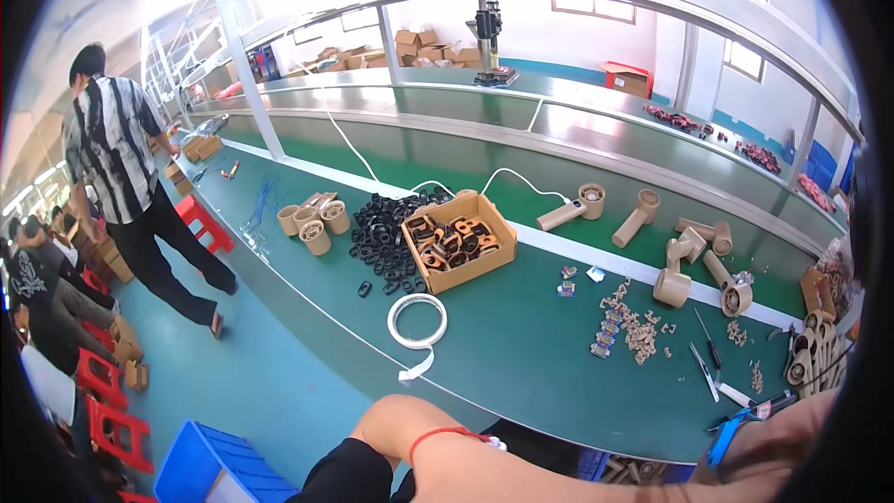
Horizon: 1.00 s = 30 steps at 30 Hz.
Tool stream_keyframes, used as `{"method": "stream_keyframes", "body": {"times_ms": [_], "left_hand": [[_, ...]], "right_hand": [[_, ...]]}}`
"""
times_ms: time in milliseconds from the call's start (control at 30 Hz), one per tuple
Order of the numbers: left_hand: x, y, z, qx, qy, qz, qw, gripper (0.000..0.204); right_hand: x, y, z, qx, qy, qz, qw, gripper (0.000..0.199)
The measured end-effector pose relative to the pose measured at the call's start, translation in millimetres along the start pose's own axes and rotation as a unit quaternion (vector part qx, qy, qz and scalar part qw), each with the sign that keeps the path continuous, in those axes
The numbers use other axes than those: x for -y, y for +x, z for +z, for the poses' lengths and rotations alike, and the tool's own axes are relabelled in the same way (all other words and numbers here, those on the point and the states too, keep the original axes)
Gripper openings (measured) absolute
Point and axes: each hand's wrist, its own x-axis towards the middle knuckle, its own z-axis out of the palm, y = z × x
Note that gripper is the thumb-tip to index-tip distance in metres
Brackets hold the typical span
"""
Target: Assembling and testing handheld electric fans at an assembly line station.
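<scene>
- forearms are coming in from the lower edge; the left arm [466,466] is wearing a red string at the wrist, and the right arm [773,438] is wearing a blue band at the lower right corner.
- neither hand itself is showing clearly, so i cannot tell whether the fingers are lying apart, together or clamped on anything.
- screwdrivers [708,354] are lying nearest the right arm, on the green table [521,354], with a dark-handled tool [764,402] just beside the blue band.
- small tan parts [633,326] are lying scattered in a loose patch to the left of the screwdrivers, near the table's front half.
- tan dryer-shaped housings [689,261] are lying behind those parts, some upright, some on their sides; more housings [815,345] are piling at the right rim.
- a white roll of tape [417,321] is lying flat near the front edge, well apart from both arms, its loose end hanging toward the edge.
- a cardboard box [458,240] is sitting behind the tape, holding tan and black rings.
- a heap of black rings [386,233] is touching the box's left side, and tan cups [312,219] are standing further left.
- a white cable [507,177] is running to a housing behind the box.
- a person in a striped shirt [112,144] is standing at the left, by red stools [200,224].
- a blue crate [209,470] is sitting on the floor below the table.
</scene>
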Motion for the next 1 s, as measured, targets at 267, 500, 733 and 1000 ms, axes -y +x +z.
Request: {"method": "stream_keyframes", "body": {"times_ms": [267, 500, 733, 1000], "left_hand": [[1.4, -6.4, -3.7, -0.007, 0.027, 0.029, 0.999, 0.039], [-1.2, -9.1, -5.1, -0.017, 0.06, 0.035, 0.997, 0.037], [-13.2, -9.5, -11.1, 0.009, 0.096, 0.035, 0.995, 0.035], [-69.1, 45.9, -89.6, -0.311, 0.597, -0.054, 0.737, 0.053]], "right_hand": [[-4.3, -6.5, -14.3, 0.013, -0.096, -0.048, 0.994, 0.02], [-8.4, -12.0, -25.9, 0.032, -0.17, -0.105, 0.979, 0.019], [-15.2, -8.3, -36.0, 0.077, -0.256, -0.155, 0.951, 0.018], [-7.5, -0.1, -6.1, 0.182, -0.39, -0.188, 0.883, 0.017]]}}
